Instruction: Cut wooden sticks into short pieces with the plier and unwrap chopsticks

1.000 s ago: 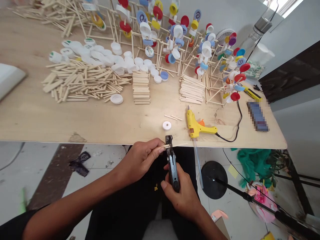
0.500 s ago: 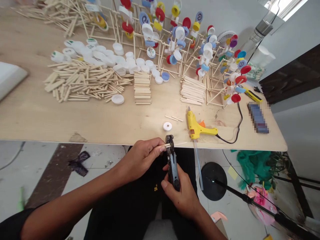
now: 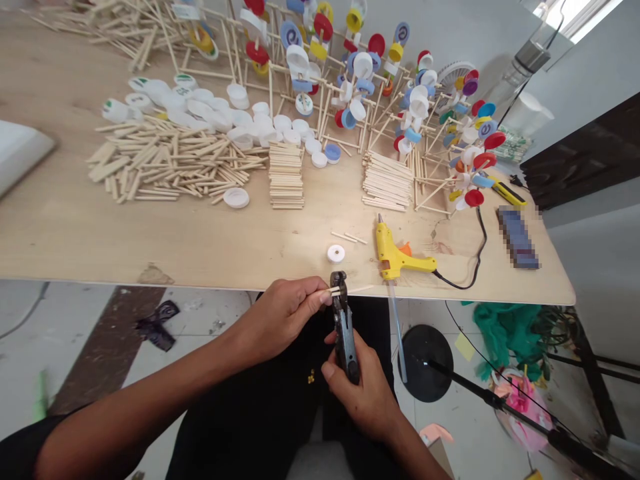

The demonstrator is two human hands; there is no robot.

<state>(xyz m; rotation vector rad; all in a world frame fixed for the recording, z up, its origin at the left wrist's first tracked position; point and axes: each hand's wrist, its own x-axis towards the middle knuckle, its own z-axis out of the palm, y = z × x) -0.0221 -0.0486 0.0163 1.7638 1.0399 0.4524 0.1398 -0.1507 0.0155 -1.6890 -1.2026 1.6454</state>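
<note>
Thin wooden sticks (image 3: 334, 291) are pinched between the thumb and fingers of my left hand (image 3: 287, 310), at the table's front edge. Their ends lie in the jaws of a dark metal cutting tool that looks like pruning shears (image 3: 344, 327). My right hand (image 3: 367, 387) is wrapped round its handles, below the table edge. Past the jaws a stick (image 3: 361, 288) points to the right. A white bottle cap (image 3: 336, 253) with a hole in its middle lies just beyond the tool. Two short sticks (image 3: 349, 237) rest behind the cap.
A yellow glue gun (image 3: 395, 253) with a black cord lies right of the tool. Behind are a stick pile (image 3: 170, 160), stacked sticks (image 3: 286, 177), another bundle (image 3: 387, 181), white caps (image 3: 200, 107) and stick frames with coloured caps (image 3: 360, 87). A phone (image 3: 518, 237) lies far right.
Both hands, the sticks and the cutting tool keep nearly the same pose. The view has shifted very slightly.
</note>
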